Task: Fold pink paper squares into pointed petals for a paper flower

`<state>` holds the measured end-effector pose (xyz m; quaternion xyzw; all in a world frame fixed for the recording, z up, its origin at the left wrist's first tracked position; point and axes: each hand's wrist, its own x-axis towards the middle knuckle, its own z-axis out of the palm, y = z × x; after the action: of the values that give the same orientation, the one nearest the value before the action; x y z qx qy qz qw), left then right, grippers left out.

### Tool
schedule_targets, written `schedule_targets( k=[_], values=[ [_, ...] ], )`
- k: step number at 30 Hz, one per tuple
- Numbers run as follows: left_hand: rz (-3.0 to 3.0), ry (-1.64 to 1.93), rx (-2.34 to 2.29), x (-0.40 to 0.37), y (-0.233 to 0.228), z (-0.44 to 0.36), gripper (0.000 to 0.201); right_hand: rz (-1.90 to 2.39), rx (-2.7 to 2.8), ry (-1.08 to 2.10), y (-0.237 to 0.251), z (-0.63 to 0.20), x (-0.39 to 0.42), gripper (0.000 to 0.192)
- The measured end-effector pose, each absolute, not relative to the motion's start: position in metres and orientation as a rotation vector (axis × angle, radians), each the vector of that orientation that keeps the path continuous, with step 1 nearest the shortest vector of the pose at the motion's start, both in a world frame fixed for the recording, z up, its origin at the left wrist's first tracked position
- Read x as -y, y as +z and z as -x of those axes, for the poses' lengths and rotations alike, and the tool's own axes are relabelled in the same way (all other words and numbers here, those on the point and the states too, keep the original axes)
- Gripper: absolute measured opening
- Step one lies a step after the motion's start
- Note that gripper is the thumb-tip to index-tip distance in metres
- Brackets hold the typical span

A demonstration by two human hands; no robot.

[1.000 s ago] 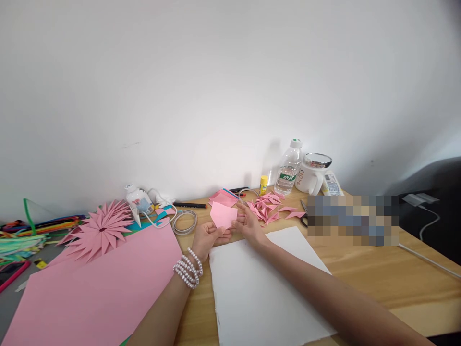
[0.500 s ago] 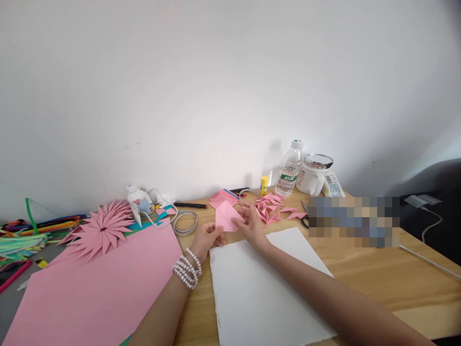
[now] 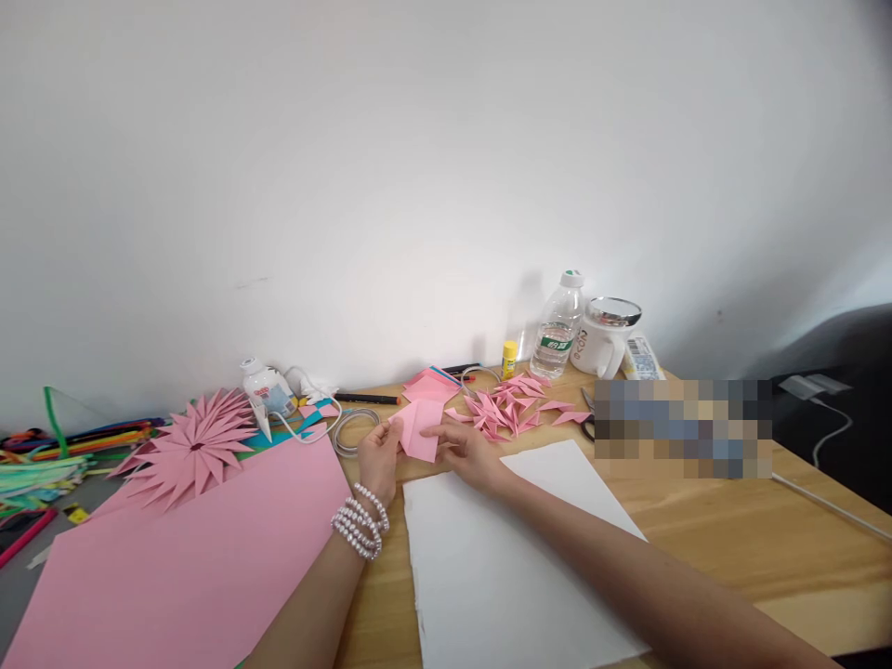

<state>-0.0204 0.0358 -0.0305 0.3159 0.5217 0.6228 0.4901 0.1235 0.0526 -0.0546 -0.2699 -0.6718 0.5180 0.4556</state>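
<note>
Both hands hold one small pink paper piece (image 3: 419, 429) just above the wooden table (image 3: 731, 530). My left hand (image 3: 378, 457), with pearl bracelets at the wrist, pinches the piece's left edge. My right hand (image 3: 465, 451) grips its right side with the fingers on top. The piece is partly folded, and its point hangs down toward the top edge of a white sheet (image 3: 502, 557). A pile of small folded pink points (image 3: 512, 407) lies just behind my right hand.
A large pink sheet (image 3: 174, 557) covers the left of the table, with a pink paper flower (image 3: 191, 446) behind it. Along the wall stand a glue bottle (image 3: 268, 388), glue stick (image 3: 509, 359), water bottle (image 3: 557, 325) and white mug (image 3: 605, 339). A tape roll (image 3: 352, 430) lies near my left hand.
The pink piece has come down and to the left, from raised in front of the pile to low over the table. Both hands moved with it and turned it over.
</note>
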Motion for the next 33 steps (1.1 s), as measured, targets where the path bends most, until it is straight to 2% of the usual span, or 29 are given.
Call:
schedule_targets(
  k=[5, 18, 33],
  values=[
    [-0.836, 1.456, -1.235, -0.035, -0.030, 0.017, 0.032, 0.718, 1.588, 1.239, -0.054, -0.124, -0.053, 0.023],
    [-0.972, 1.377, -1.170, -0.032, -0.031, 0.017, 0.033, 0.881, 1.536, 1.170, -0.049, -0.125, -0.053, 0.021],
    [-0.939, 1.210, -0.921, -0.028, -0.027, 0.013, 0.030, 0.969, 1.336, 1.223, -0.044, -0.129, -0.056, 0.028]
  ],
)
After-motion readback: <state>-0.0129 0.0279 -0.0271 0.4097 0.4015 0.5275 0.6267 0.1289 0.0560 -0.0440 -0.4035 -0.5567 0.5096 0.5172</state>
